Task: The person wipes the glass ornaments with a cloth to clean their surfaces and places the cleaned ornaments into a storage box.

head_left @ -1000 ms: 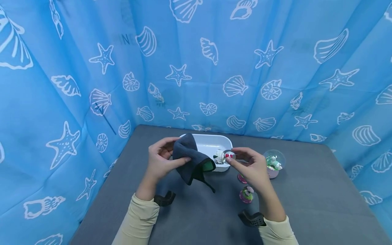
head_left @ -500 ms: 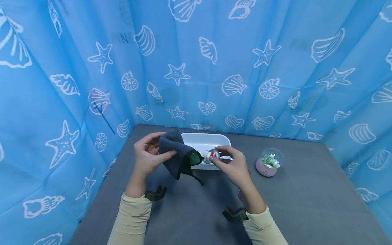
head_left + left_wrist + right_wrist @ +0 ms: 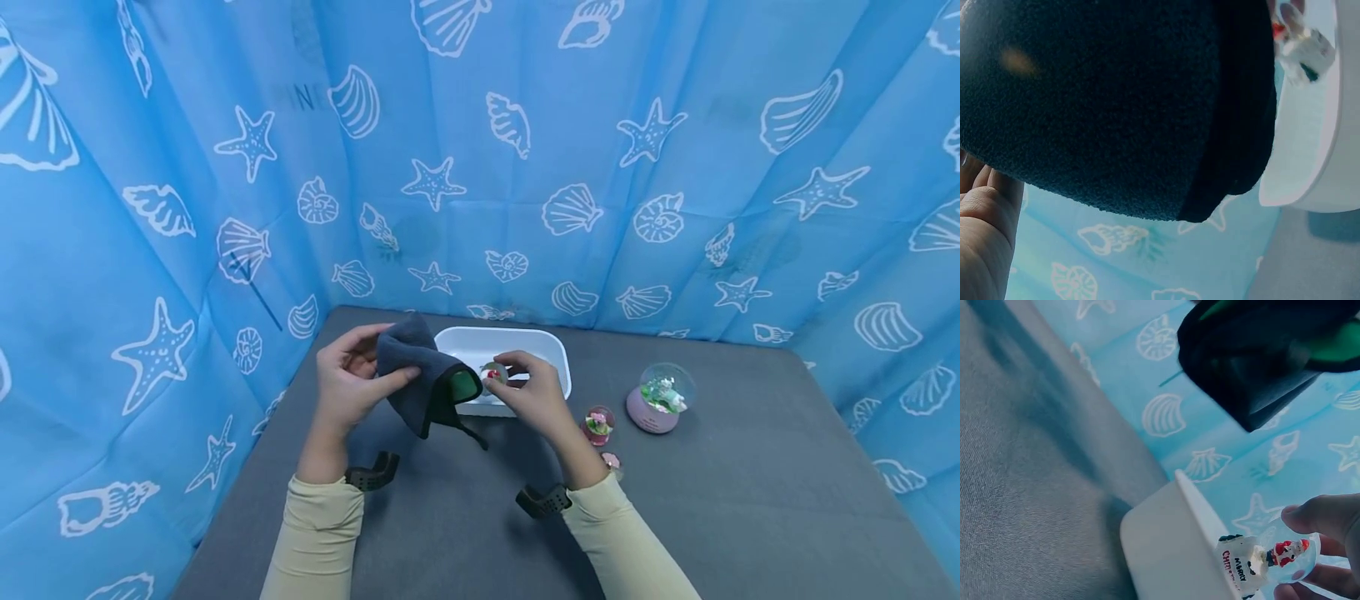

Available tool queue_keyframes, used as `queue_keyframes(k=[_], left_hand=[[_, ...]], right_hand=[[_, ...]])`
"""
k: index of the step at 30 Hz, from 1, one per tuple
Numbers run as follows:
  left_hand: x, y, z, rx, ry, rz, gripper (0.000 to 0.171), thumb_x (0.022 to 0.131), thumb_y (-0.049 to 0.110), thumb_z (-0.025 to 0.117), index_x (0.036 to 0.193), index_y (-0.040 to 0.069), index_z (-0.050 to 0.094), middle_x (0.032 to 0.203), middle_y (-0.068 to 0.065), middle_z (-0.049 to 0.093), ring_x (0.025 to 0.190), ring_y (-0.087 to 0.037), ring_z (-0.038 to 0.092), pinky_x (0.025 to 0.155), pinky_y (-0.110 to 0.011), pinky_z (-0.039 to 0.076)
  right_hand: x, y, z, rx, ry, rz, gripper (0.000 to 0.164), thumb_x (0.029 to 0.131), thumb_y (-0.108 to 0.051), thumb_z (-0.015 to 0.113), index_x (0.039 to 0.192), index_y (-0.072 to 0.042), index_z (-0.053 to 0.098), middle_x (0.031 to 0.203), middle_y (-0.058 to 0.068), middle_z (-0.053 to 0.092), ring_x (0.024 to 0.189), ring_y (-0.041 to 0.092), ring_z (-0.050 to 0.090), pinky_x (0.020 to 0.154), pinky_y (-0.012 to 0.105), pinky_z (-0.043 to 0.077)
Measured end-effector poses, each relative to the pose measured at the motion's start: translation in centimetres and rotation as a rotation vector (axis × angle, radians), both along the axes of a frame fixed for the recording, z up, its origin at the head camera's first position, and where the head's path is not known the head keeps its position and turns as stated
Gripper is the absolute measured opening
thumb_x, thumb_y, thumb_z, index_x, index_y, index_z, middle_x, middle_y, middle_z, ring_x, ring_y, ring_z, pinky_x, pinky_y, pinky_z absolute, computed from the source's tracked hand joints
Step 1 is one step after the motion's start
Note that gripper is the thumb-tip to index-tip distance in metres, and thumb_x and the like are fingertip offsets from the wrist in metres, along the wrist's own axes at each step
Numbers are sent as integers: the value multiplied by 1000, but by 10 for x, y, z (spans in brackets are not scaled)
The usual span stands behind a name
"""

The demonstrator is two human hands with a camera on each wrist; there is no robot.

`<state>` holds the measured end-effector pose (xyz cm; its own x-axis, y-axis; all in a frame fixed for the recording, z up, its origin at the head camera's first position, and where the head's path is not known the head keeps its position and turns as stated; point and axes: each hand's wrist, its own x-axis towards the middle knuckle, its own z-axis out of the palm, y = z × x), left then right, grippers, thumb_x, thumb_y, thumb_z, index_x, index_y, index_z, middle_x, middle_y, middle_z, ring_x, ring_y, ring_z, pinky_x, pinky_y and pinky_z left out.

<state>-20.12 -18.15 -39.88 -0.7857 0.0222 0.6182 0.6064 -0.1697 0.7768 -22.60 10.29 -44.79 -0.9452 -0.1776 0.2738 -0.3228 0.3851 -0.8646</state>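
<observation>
My left hand [image 3: 348, 387] grips a dark grey, fuzzy cloth [image 3: 412, 367] with black edging, a green underside and a black cord-like end hanging down. In the left wrist view the cloth [image 3: 1104, 106] hides much of that hand. My right hand [image 3: 536, 400] pinches a small snow globe [image 3: 492, 375] by its clear dome, close to the right edge of the cloth. Seen from the right wrist, the globe [image 3: 1244, 565] lies tipped on its side, with a red-and-white Santa figure inside and a white lettered base. It is over the white tray [image 3: 557, 354].
To the right stands a larger snow globe [image 3: 652, 410] with a pinkish-purple base. Two small pink ornaments, a globe [image 3: 597, 425] and a second piece [image 3: 611, 461], sit beside my right forearm. A blue shell-print curtain [image 3: 480, 167] rises behind the grey table [image 3: 750, 467].
Both hands have moved left, carrying the cloth and the small snow globe. The globe is now over the left part of the tray. The pink ornaments show again beside the forearm.
</observation>
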Motion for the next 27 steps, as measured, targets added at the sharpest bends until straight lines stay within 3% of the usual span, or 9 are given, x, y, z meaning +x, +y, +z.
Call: queue_keyframes(k=[6,13,22,27], left_hand=[[1,-3,-1,-2,-1,-12,55,73,-16,87,124,-19,64,116,-5,78,98,-18,76,84,-31,66],[1,-8,-2,-10,-9,-9,55,74,-17,86,124,-19,64,115,-5,78,97,-17,76,83,-30,66],[-1,-22,-2,-31,-36,52,54,73,-20,84,124,-17,66,113,-6,78,96,-17,76,84,-30,66],[-2,-26,-4,-29,-48,61,54,74,-21,83,125,-17,66,112,-6,78,95,-17,77,84,-30,66]], right_hand=[[-14,-13,-11,44,-23,31,33,91,-11,82,121,1,75,116,16,76,103,32,73,88,41,66],[-24,-25,-20,80,-11,54,33,91,-11,80,121,3,74,114,17,77,104,34,73,89,46,65],[-29,-30,-26,127,-21,67,32,90,-11,83,118,1,76,114,15,77,98,31,74,82,37,65],[-29,-33,-26,149,-33,72,31,90,-11,83,118,1,76,114,14,78,99,30,73,82,39,63]])
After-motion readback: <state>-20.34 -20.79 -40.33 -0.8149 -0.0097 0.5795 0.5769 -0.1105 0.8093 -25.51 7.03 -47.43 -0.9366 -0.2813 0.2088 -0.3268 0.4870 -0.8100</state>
